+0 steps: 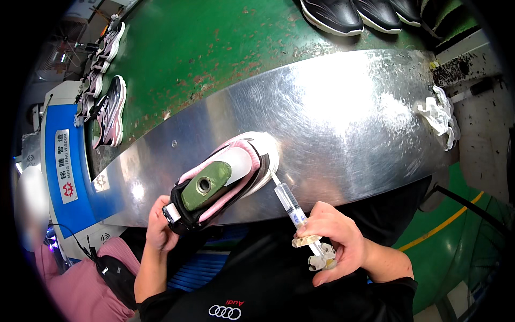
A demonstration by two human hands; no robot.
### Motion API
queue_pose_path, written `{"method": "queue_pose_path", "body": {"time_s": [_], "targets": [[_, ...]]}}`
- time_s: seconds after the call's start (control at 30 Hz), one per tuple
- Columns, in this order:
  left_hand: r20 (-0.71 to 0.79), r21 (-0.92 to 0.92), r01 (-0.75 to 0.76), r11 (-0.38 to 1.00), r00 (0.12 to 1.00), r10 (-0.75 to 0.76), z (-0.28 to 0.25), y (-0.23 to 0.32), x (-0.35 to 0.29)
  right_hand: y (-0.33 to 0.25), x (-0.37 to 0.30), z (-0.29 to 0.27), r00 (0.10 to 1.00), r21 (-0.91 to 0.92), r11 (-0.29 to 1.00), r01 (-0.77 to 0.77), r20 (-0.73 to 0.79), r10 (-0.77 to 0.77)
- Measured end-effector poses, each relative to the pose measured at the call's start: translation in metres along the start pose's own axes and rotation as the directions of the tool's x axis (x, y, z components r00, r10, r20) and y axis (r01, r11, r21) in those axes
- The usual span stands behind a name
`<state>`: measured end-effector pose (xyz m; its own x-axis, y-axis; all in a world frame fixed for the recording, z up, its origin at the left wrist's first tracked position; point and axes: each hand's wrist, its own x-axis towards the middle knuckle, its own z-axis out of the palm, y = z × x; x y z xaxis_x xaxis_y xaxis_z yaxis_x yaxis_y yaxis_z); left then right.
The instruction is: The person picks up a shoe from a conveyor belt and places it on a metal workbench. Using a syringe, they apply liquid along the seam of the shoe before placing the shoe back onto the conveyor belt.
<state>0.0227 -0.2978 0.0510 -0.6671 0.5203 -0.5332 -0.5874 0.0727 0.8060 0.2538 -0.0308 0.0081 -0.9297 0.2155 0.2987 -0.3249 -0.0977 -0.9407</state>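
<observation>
A pink, black and white sneaker [245, 185] is tilted over the near edge of the metal bench, its toe pointing away to the right. A green shoe last [221, 170] with a round hole fills its opening. My left hand [160, 225] grips the heel end, fingers partly hidden behind it. In my right hand [343, 239] is a clear plastic syringe [288, 200], wrapped with whitish, crusty material near its plunger end. The syringe's tip meets the sneaker at the white sole edge near the toe; whether it touches, I cannot tell exactly.
Beyond the shiny metal bench [214, 123] runs a worn green conveyor surface [214, 43]. Pink-and-black sneakers [111, 115] line its left side; black shoes [335, 16] stand at far right. Crumpled white paper [441, 117] lies on the bench's right end. A person in pink [80, 279] is at left.
</observation>
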Motion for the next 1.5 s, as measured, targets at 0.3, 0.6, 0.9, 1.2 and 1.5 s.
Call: {"method": "queue_pose_path", "body": {"time_s": [0.3, 0.6, 0.9, 1.2, 1.5], "targets": [[0.242, -0.183, 0.180, 0.966, 0.961, -0.133, 0.025, -0.030, -0.030, -0.012, -0.002, 0.003, 0.999, 0.020, 0.999, -0.032, -0.007, 0.032], [0.355, -0.338, 0.291, 0.895, 0.920, -0.165, 0.046, -0.056, -0.040, -0.030, 0.001, 0.008, 0.997, 0.033, 0.997, -0.075, 0.036, 0.074], [0.589, -0.429, 0.472, 0.771, 0.793, -0.157, 0.056, -0.071, -0.035, -0.071, -0.002, 0.015, 0.975, 0.032, 0.977, -0.209, 0.085, 0.205], [0.796, -0.382, 0.727, 0.571, 0.573, -0.198, 0.084, -0.081, -0.019, -0.122, -0.013, 0.009, 0.965, -0.114, 0.968, -0.222, 0.114, 0.234], [0.885, -0.219, 0.749, 0.626, 0.423, -0.196, 0.127, -0.095, 0.007, -0.163, -0.031, 0.003, 0.957, -0.232, 0.938, -0.258, 0.074, 0.282]]}}
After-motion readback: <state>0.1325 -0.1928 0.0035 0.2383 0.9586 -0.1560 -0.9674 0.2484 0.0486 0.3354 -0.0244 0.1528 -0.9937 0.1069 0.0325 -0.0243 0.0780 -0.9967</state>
